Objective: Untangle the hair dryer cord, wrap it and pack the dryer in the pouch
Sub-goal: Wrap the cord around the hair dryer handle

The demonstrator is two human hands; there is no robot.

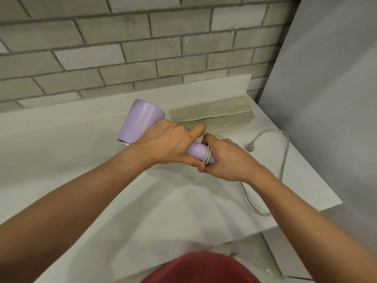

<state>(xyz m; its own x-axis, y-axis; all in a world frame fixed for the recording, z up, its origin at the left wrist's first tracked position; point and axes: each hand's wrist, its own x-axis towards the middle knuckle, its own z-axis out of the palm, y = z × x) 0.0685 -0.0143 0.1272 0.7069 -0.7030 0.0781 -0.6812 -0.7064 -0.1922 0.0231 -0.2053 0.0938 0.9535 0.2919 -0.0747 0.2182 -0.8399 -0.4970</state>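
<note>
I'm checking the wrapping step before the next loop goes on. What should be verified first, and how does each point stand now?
1. Left hand holds the dryer firmly: ok.
2. Right hand pins the loops on the handle: ok, a couple of turns sit near its end.
3. Loose cord free of knots: ok, one open curve on the counter.
4. Plug clear of snags: ok, lying free.
5. Cord clear of the counter edge: not ok, it runs along the right edge.
6. Pouch open and ready: cannot tell, it lies flat.
</note>
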